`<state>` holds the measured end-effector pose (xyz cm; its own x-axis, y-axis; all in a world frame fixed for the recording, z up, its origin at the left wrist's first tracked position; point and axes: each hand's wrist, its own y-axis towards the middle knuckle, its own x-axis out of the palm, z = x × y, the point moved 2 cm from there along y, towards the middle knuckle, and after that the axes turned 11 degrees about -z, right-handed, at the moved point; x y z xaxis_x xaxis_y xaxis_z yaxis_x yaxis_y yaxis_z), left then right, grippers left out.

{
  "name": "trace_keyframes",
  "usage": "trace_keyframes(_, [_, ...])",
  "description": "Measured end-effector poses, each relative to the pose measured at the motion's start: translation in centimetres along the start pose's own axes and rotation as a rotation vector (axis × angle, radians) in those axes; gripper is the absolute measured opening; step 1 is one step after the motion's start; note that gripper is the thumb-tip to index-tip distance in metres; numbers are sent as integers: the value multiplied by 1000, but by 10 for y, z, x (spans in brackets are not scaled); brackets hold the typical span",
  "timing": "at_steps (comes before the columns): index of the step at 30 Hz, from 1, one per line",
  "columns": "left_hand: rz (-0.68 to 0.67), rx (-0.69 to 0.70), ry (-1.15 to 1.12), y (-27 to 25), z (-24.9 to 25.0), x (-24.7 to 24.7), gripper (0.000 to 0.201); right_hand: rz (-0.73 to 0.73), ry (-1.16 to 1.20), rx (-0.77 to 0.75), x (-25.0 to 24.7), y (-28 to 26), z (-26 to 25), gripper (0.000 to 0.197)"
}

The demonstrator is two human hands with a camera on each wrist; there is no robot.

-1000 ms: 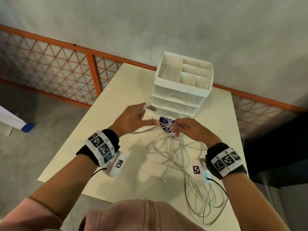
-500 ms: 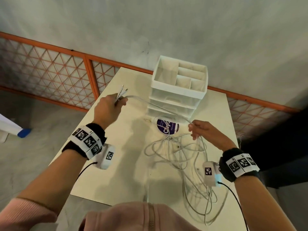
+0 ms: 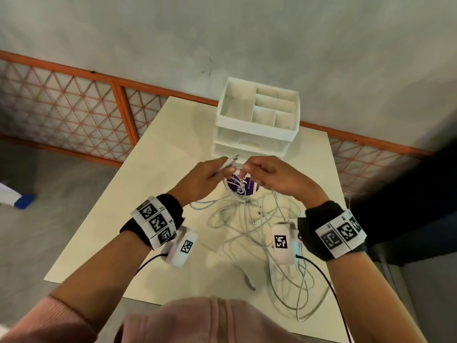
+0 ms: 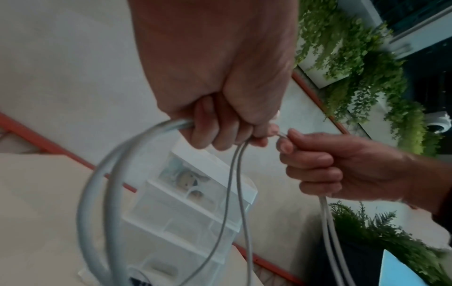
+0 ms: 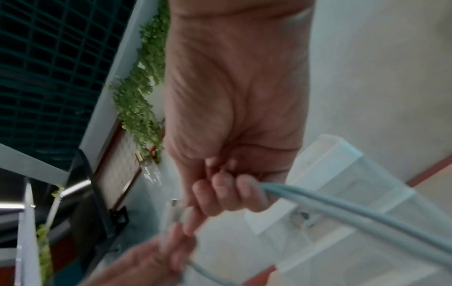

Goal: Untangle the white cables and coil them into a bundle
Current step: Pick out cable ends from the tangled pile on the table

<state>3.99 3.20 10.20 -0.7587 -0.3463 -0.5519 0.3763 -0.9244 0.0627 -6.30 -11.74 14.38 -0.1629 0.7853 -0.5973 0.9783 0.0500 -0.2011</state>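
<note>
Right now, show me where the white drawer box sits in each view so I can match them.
Head: drawer box at top centre, on the table behind both hands.
Left wrist: drawer box at lower centre, behind the hanging cables.
Right wrist: drawer box at lower right, behind the cables.
Shared landmark: the orange rail along the wall, in all three.

Purple label on tube (image 3: pixel 243 188): lettering hidden behind cables, unreadable.

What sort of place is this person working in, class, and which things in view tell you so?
Probably a balcony or terrace, set up as a makeshift work spot: a plain white table against an orange lattice railing, a rough concrete wall behind, and hanging green plants nearby.
</note>
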Motion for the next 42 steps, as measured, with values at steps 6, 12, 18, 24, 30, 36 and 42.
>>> trace_keyframes(6, [621, -67, 112, -13, -22, -53, 32, -53, 82, 179, 15, -27, 77, 26])
trace_keyframes(12, [764, -276, 173, -30, -70, -76, 30, 33, 98, 287, 8, -43, 115, 31])
trace_keyframes(18, [523, -285, 122, -24, -62, -40, 28, 48, -6, 196, 0, -27, 70, 29])
trace_keyframes(24, [-255, -148, -127, -9, -36, 14, 36, -29, 58, -29, 22, -6, 20, 29])
trace_keyframes(30, [-308, -256, 160, -22, -59, 2, 30, -128, 73, 86, 27, -14, 43, 32])
trace_keyframes(36, [-735, -533, 331, -48, -80, 0, 37, -581, 68, 281, 89, -15, 92, 37])
trace_keyframes(42, [-949, -783, 433, -80, -123, 40, 37, -705, -56, 326, 155, 2, 116, 30])
